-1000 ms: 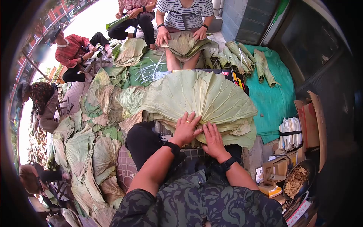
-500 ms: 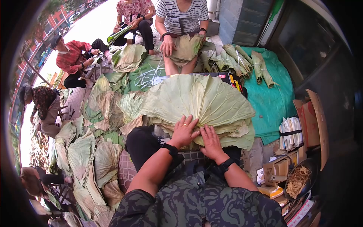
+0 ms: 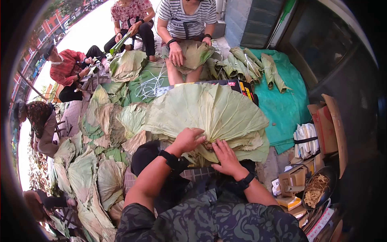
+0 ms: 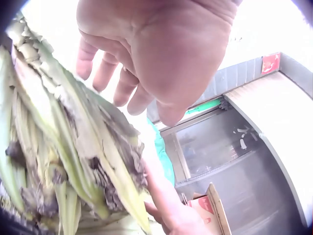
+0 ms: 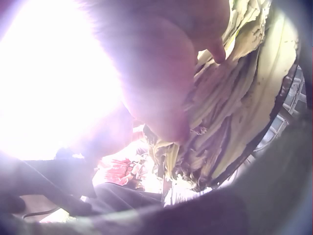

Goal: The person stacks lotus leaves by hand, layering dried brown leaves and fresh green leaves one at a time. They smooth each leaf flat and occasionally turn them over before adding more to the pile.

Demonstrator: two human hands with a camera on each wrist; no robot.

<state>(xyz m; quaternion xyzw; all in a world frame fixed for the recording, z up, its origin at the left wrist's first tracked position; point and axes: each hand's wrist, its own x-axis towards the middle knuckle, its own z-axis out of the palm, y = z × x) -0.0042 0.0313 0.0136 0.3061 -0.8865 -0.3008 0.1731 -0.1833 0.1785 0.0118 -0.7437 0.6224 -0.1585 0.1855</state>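
Note:
A thick stack of dried, fan-shaped lotus leaves (image 3: 207, 107) lies across the wearer's lap, its gathered stem ends toward the body. My left hand (image 3: 187, 140) is over the near left part of the stack, fingers loosely bent and pointing right. In the left wrist view its palm faces the layered leaf edges (image 4: 73, 142), with nothing between the fingers. My right hand (image 3: 226, 157) rests on the near edge with its fingers extended over the gathered point. Glare washes out much of the right wrist view, where the thumb overlaps the leaf layers (image 5: 230, 103).
Opposite, a person in a striped shirt (image 3: 187, 20) handles another leaf stack (image 3: 191, 56). Tied leaf bundles (image 3: 246, 64) lie on a green tarp (image 3: 282, 109). More flat leaves (image 3: 84, 173) cover the ground at left. Cardboard boxes (image 3: 328, 133) and a dark pan (image 3: 320, 187) stand at right.
My left hand has drawn back from the gathered point, its fingers swinging from pointing forward to pointing right. The right hand stays on the leaves. The person opposite has shifted their stack.

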